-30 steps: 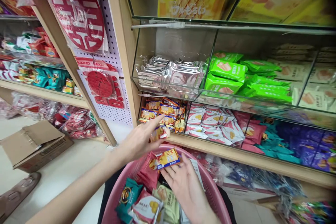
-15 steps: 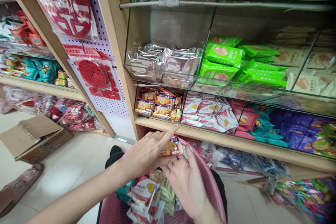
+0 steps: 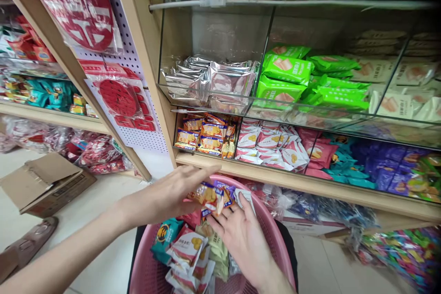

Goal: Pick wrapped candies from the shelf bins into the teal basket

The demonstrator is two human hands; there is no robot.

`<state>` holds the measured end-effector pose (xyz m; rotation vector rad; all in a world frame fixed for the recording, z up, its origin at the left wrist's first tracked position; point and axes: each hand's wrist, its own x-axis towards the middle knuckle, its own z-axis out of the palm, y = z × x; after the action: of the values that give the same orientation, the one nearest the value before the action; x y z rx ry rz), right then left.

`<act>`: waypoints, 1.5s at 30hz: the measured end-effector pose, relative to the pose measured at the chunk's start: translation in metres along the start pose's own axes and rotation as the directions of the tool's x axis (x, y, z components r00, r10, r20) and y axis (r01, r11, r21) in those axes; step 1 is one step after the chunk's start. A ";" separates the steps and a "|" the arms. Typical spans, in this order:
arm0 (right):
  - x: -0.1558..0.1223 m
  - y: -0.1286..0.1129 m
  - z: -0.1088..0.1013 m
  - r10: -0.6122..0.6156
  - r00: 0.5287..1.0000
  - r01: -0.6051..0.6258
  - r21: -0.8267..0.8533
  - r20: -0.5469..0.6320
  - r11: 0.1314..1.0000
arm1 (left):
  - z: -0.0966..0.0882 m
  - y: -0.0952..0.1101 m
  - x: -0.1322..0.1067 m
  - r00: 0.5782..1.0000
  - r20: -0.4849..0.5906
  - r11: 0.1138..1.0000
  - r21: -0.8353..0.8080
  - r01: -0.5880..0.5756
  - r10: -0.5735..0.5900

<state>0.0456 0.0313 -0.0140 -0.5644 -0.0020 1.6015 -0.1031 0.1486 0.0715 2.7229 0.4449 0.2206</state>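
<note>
My left hand (image 3: 172, 197) reaches over the far part of a pink plastic basket (image 3: 275, 239), its fingers stretched out. Just beneath those fingers are several orange-and-blue snack packets (image 3: 209, 198). My right hand (image 3: 243, 243) is palm up inside the basket, fingers spread, the fingertips against or just below these packets. Whether the packets rest on other goods is hidden. Nearer in the basket lie white-and-red packets (image 3: 188, 250), a teal packet (image 3: 166, 239) and pale green packets (image 3: 217, 250). A purple packet (image 3: 223, 188) shows beside the orange ones.
Ahead, a shelf bin holds matching orange packets (image 3: 211, 138); white-and-red packets (image 3: 268, 142) fill the neighbouring bin. Green packets (image 3: 284, 71) sit above behind a clear front. A wooden shelf edge (image 3: 268, 172) runs close behind the basket. A cardboard box (image 3: 51, 183) and a person's sandalled foot (image 3: 34, 243) are left.
My hands have drawn apart, the left moving left and the right turning palm up with fingers spreading. The orange packets between them sit lower and more loosely, and more of the basket's contents shows.
</note>
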 end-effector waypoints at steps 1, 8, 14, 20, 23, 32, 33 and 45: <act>0.000 0.001 0.000 0.009 1.000 -0.009 -0.011 -0.008 1.000 | -0.003 0.002 0.001 0.999 0.034 0.999 0.028 -0.037 0.036; 0.005 0.010 -0.005 0.026 0.996 -0.029 -0.032 -0.086 0.999 | 0.007 0.011 0.014 0.972 0.154 0.954 0.218 -0.207 0.176; 0.003 0.013 -0.007 -0.036 0.990 0.029 -0.055 -0.137 0.998 | 0.012 0.005 0.011 0.976 0.120 0.962 0.182 -0.203 0.183; -0.001 0.011 -0.009 -0.028 0.994 0.022 -0.055 -0.104 0.998 | 0.021 -0.005 -0.010 0.985 -0.170 0.995 0.102 -0.016 0.033; -0.001 0.011 -0.008 -0.037 0.994 0.031 -0.064 -0.102 0.997 | 0.029 0.003 -0.018 0.954 -0.271 0.989 0.040 0.145 -0.129; -0.002 0.016 -0.011 -0.115 0.983 0.108 -0.054 -0.141 0.993 | 0.051 0.036 -0.002 0.929 -0.275 0.950 0.121 0.288 -0.247; -0.003 0.016 -0.011 -0.116 0.984 0.110 -0.055 -0.136 0.992 | 0.052 0.037 0.000 0.931 -0.266 0.947 0.130 0.292 -0.250; -0.010 0.006 -0.005 -0.050 0.999 0.051 -0.038 0.014 0.998 | 0.060 0.037 0.004 0.984 -0.148 0.969 0.211 0.128 -0.098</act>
<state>0.0416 0.0193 -0.0174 -0.5794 -0.0558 1.5584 -0.0761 0.0969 0.0310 2.8966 0.7004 0.3472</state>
